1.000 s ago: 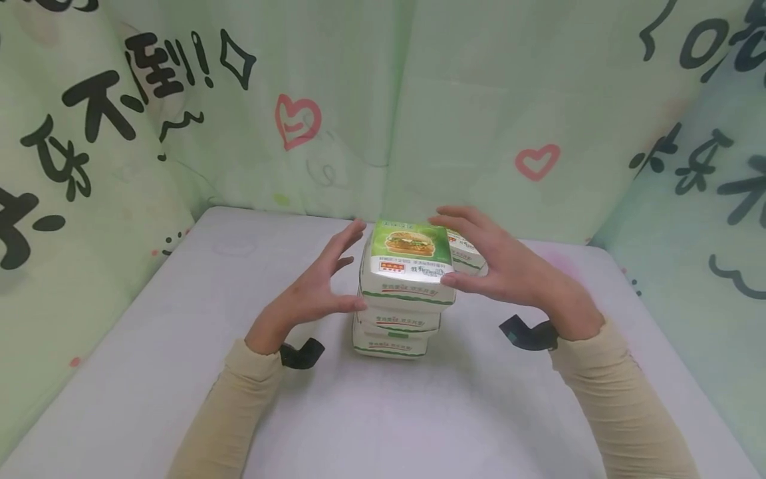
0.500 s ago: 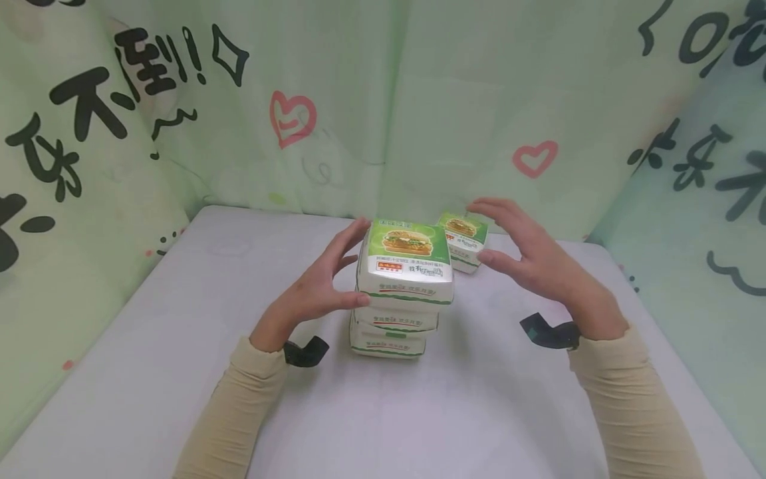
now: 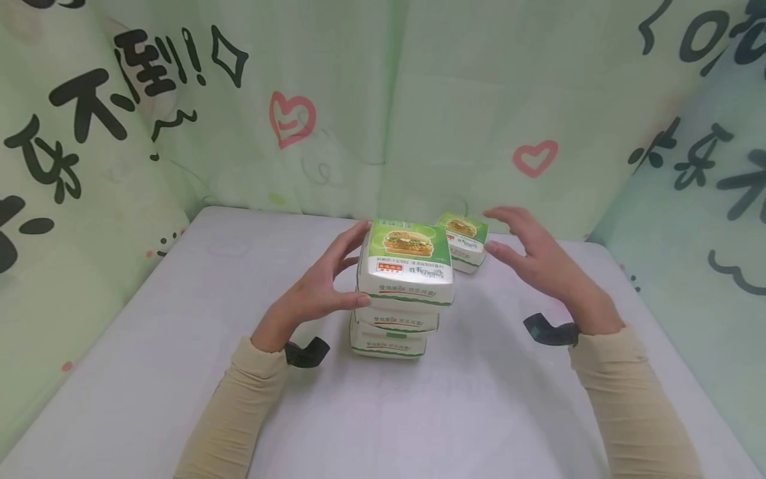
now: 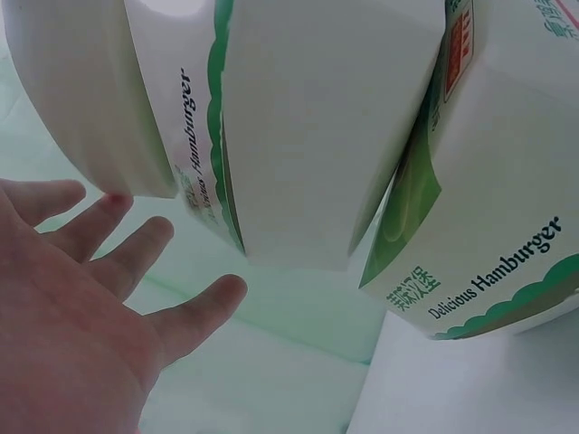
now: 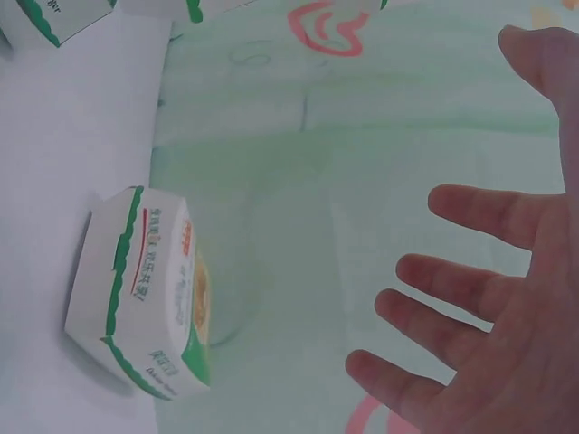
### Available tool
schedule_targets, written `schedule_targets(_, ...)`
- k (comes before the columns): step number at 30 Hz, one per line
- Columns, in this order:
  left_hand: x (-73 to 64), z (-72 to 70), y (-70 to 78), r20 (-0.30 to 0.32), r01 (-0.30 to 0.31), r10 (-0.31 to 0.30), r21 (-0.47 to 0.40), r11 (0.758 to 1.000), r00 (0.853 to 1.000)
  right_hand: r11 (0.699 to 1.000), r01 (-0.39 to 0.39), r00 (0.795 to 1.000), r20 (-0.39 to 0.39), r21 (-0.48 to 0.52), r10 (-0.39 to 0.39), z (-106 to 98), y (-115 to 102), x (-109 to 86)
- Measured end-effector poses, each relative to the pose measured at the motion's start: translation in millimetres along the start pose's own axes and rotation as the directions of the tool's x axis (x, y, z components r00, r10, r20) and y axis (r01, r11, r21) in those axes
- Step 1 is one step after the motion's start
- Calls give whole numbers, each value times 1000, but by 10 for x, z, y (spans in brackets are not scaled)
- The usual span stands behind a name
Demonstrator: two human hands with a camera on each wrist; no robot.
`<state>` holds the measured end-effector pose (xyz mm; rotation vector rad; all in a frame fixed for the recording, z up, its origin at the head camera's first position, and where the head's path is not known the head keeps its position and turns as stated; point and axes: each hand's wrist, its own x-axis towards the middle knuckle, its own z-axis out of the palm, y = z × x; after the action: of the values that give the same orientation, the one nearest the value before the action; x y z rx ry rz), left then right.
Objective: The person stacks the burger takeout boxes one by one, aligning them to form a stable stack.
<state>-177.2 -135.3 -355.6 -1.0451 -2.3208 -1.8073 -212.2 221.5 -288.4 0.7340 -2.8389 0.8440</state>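
A stack of white-and-green hamburger boxes (image 3: 409, 289) stands on the table, the top one showing a printed burger on its lid. My left hand (image 3: 314, 283) is at the left side of the top box, thumb low by its front corner and fingers along its side. Seen from the left wrist, its spread fingers (image 4: 136, 249) reach the edge of the upper box (image 4: 81, 99). My right hand (image 3: 529, 256), fingers apart and holding nothing, hovers to the right of a single hamburger box (image 3: 467, 254) behind the stack. That box also shows in the right wrist view.
The white table (image 3: 287, 419) extends around the stack. Pale green curtains (image 3: 479, 100) with black lettering and pink hearts enclose its back and sides. A black strap piece (image 3: 306, 352) juts from the left wrist, another (image 3: 550, 330) from the right.
My right hand has moved away from the stack's right side, out to the right, uncovering the single box behind. The left hand stays beside the top box. The stack stands unchanged.
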Motion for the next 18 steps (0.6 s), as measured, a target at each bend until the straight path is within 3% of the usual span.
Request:
schedule_targets(5, 0, 2, 4, 0, 12, -12, 11, 1000, 1000, 996, -88, 996, 25, -12, 88, 57, 109, 31)
schedule_targets(18, -3, 4, 13, 4, 11, -11, 15, 1000, 1000, 980, -196, 977, 73, -45, 199, 167, 261, 130)
